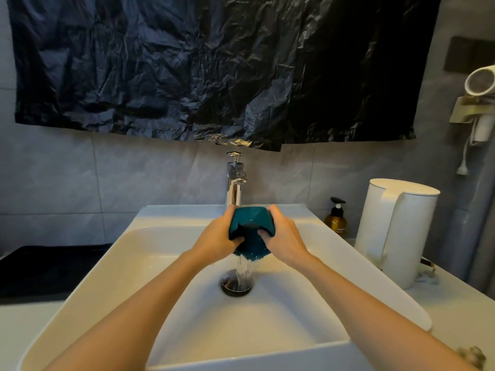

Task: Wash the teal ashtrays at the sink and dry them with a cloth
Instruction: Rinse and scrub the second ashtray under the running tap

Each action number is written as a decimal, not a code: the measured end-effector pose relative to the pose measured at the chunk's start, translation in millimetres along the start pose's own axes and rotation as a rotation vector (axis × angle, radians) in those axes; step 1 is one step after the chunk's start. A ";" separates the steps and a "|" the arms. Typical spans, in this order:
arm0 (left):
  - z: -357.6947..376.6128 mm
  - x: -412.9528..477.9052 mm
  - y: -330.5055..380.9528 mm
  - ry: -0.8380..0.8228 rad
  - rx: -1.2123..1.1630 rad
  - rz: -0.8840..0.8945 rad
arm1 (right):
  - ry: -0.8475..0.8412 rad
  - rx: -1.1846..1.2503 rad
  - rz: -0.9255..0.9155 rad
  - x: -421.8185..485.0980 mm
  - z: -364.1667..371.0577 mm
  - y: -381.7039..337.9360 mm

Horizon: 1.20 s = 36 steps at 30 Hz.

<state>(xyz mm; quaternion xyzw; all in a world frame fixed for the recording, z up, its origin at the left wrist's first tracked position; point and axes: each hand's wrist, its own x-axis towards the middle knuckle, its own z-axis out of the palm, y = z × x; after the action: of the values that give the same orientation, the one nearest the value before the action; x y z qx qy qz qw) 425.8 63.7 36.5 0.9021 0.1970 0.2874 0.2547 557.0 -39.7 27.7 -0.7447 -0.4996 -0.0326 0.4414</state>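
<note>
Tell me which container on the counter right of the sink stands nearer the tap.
The amber pump bottle with the black pump; it stands closer to the tap than the tall white kettle beside it.

Counter (455, 303): sink (334, 253), kettle (396, 228), soap bottle (336, 219).

Both hands (218, 235) (285, 234) forward, fingers curled, clasping.
</note>
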 end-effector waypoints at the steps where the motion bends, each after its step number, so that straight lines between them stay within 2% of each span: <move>1: -0.3 -0.9 -0.6 0.045 0.069 0.026 | 0.050 -0.027 -0.067 -0.1 -1.0 0.9; 3: -1.1 -2.0 -0.7 0.128 0.177 0.074 | 0.118 -0.071 -0.163 -1.3 -4.0 0.5; 9: -3.6 -6.4 7.8 0.275 0.275 0.212 | 0.290 -0.182 -0.399 -5.1 -14.8 0.3; 13: -7.1 -4.6 5.0 0.369 0.330 0.436 | 0.363 -0.171 -0.536 -5.1 -21.0 -1.1; 16: -13.1 -2.2 6.9 0.401 0.412 0.506 | 0.406 -0.145 -0.610 -3.0 -23.5 -4.3; 21: -9.6 -5.1 4.2 0.383 0.364 0.466 | 0.296 -0.141 -0.481 -6.0 -18.0 1.4; 25: -8.9 -3.9 3.8 0.379 0.304 0.446 | 0.311 -0.138 -0.475 -2.0 -17.6 0.6; 30: -8.1 -3.2 2.2 0.265 0.345 0.235 | 0.193 -0.116 -0.355 -2.4 -14.7 -0.3; 32: -7.7 -1.3 -0.3 0.168 0.297 0.171 | 0.101 -0.030 -0.256 1.2 -13.5 2.2; 36: 3.0 -7.4 -10.1 -0.117 0.012 -0.072 | -0.173 0.120 -0.001 0.2 -7.1 4.9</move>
<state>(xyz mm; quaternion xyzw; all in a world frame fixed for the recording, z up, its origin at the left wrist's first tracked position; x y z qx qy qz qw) 419.9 67.0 25.5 0.9111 0.2158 0.2238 0.2707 563.7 -45.0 29.0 -0.7169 -0.5371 0.0614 0.4403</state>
